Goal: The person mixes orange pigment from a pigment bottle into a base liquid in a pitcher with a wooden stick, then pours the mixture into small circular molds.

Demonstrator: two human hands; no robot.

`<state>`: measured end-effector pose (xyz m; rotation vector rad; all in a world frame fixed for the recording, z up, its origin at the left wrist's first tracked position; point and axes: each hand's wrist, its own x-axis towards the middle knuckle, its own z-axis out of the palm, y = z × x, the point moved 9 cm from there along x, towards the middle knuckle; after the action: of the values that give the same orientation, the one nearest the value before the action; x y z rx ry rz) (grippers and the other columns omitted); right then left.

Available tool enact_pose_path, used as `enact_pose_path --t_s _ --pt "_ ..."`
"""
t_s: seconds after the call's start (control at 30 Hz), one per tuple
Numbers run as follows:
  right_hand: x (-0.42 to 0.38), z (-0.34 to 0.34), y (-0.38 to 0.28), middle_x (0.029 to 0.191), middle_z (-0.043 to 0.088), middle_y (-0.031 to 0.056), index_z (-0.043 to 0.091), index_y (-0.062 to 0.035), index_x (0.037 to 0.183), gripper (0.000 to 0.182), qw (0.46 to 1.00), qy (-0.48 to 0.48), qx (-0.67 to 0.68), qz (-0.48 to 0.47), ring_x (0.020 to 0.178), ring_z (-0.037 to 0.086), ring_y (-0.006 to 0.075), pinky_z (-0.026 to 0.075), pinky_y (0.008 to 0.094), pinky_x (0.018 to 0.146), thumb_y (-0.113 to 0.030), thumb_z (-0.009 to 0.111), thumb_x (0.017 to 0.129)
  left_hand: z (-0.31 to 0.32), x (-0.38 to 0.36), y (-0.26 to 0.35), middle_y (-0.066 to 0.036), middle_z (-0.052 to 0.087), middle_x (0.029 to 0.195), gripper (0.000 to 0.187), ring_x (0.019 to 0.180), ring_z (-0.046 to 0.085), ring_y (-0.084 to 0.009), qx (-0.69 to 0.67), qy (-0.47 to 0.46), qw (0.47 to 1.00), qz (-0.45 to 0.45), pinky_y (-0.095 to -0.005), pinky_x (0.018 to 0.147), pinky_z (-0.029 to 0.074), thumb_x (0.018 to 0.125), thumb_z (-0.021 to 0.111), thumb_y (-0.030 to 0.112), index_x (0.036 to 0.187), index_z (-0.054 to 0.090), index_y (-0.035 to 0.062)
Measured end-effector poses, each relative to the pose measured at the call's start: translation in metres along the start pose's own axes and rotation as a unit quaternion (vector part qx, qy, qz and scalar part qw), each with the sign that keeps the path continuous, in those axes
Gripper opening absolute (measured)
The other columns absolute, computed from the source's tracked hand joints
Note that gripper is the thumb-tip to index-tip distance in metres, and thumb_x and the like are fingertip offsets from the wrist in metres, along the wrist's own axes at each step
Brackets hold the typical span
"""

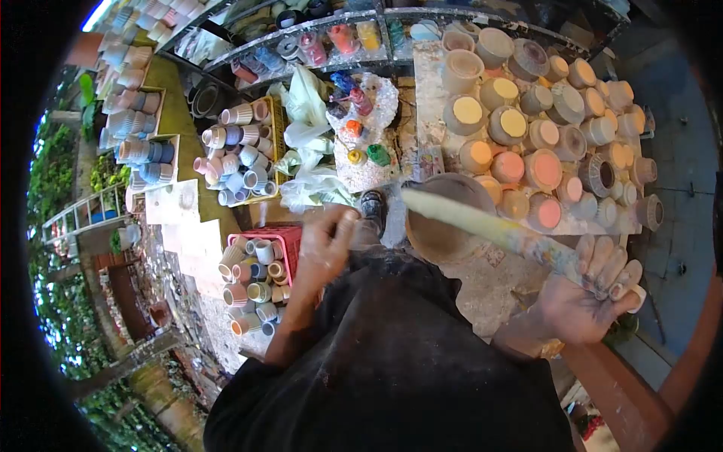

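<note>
My right hand (pixel 591 290), dusted with pale powder, is closed around the lower end of a long stick (pixel 489 224). The stick is pale at its far end and smeared with several paint colours nearer my fingers. That far end slants over a large round bucket (pixel 444 226) standing by my feet, and its inside is partly hidden. My left hand (pixel 330 239), also dusty, is raised in front of my body with the fingers curled. Slight blur and the turned palm hide whether anything is in it. Beside it stands a red crate (pixel 290 245) holding several small pots.
To the right, a board (pixel 431 75) bears many pots, several filled with yellow or pink. A yellow crate (pixel 279 135) of pots, plastic bags (pixel 305 113) and paint containers (pixel 360 102) stand ahead. A shelf (pixel 301 47) runs behind; stepped boards (pixel 177 207) lie left.
</note>
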<state>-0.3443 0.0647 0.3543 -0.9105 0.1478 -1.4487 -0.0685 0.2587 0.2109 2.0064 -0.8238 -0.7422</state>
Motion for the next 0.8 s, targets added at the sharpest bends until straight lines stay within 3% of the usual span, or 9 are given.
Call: enact_pose_path --t_s 0.07,0.2,0.27,0.37,0.53,0.57,0.7,0.77,0.8 --pt "-0.009 -0.002 -0.003 0.065 0.034 -0.0020 0.040 -0.0123 0.076 0.037 0.999 -0.028 0.008 0.033 0.060 0.032 0.0137 0.032 0.0325 0.063 -0.046 0.042 0.091 -0.011 0.004 -0.066 -0.017 0.060 0.076 0.024 0.072 0.059 -0.0296 0.080 0.031 0.993 -0.081 -0.0364 0.067 0.046 0.086 0.054 0.020 0.090 0.060 -0.0027" --pt "-0.033 -0.009 0.047 0.068 0.044 0.0040 0.046 -0.0079 0.075 0.037 0.985 0.030 -0.149 0.083 0.067 0.039 0.0201 0.036 0.0383 0.069 -0.042 0.046 0.090 0.008 0.010 -0.199 -0.024 0.057 0.103 0.044 0.099 0.054 -0.0341 0.432 -0.121 0.885 -0.121 -0.0440 0.085 0.042 0.084 0.053 0.034 0.107 0.054 -0.0035" --pt "-0.044 -0.021 0.094 0.076 0.049 0.0077 0.047 -0.0044 0.075 0.034 0.963 -0.114 -0.225 0.098 0.073 0.045 0.0228 0.040 0.0387 0.072 -0.035 0.048 0.090 0.026 0.021 -0.244 -0.026 0.054 0.112 0.053 0.107 0.049 -0.0360 0.488 -0.173 0.855 -0.038 -0.0464 0.091 0.038 0.085 0.047 0.043 0.111 0.053 -0.0030" --pt "-0.058 -0.025 0.133 0.091 0.054 0.0081 0.052 0.0017 0.087 0.025 0.900 -0.220 -0.371 0.059 0.083 0.053 0.0206 0.045 0.0336 0.072 -0.023 0.051 0.090 0.045 0.048 -0.207 -0.023 0.059 0.103 0.047 0.097 0.055 -0.0372 0.371 -0.220 0.902 0.015 -0.0411 0.086 0.044 0.085 0.055 0.039 0.106 0.056 -0.0025" --pt "-0.096 -0.117 0.167 0.098 0.055 0.0116 0.057 0.0049 0.096 0.012 0.914 -0.006 -0.393 0.094 0.090 0.054 0.0251 0.045 0.0356 0.079 0.002 0.053 0.085 0.066 0.099 -0.054 -0.011 0.059 0.095 0.025 0.088 0.058 -0.0169 -0.217 -0.119 0.962 0.118 -0.0298 0.076 0.048 0.092 0.050 0.019 0.107 0.054 -0.0010" --pt "-0.095 -0.100 0.171 0.096 0.056 0.0115 0.057 0.0047 0.095 0.011 0.874 -0.021 -0.480 0.078 0.087 0.055 0.0250 0.046 0.0356 0.076 0.000 0.053 0.086 0.074 0.098 -0.031 -0.016 0.060 0.099 0.029 0.092 0.058 -0.0267 -0.151 -0.164 0.974 0.035 -0.0361 0.079 0.045 0.091 0.049 0.028 0.108 0.056 0.0057" --pt "-0.097 -0.014 0.186 0.087 0.058 0.0113 0.059 0.0030 0.093 0.012 0.568 -0.137 -0.806 -0.094 0.073 0.056 0.0235 0.047 0.0357 0.066 -0.006 0.052 0.088 0.113 0.106 0.021 -0.022 0.056 0.101 0.031 0.097 0.055 -0.0335 -0.034 -0.146 0.960 0.239 -0.0422 0.082 0.044 0.090 0.043 0.024 0.105 0.053 -0.0013" --pt "-0.123 -0.078 0.183 0.084 0.058 0.0108 0.059 0.0016 0.086 0.011 0.833 0.020 -0.547 0.075 0.070 0.055 0.0206 0.047 0.0344 0.063 -0.008 0.053 0.087 0.135 0.104 0.019 -0.022 0.053 0.106 0.028 0.102 0.050 -0.0357 0.032 -0.186 0.946 0.262 -0.0425 0.090 0.040 0.089 0.043 0.015 0.107 0.052 -0.0042" --pt "-0.129 -0.080 0.181 0.081 0.057 0.0104 0.058 0.0011 0.083 0.011 0.874 0.058 -0.467 0.121 0.068 0.055 0.0192 0.046 0.0338 0.061 -0.008 0.053 0.087 0.156 0.104 0.006 -0.022 0.053 0.106 0.029 0.103 0.050 -0.0363 0.068 -0.188 0.927 0.316 -0.0427 0.090 0.040 0.086 0.045 0.014 0.106 0.052 -0.0054"
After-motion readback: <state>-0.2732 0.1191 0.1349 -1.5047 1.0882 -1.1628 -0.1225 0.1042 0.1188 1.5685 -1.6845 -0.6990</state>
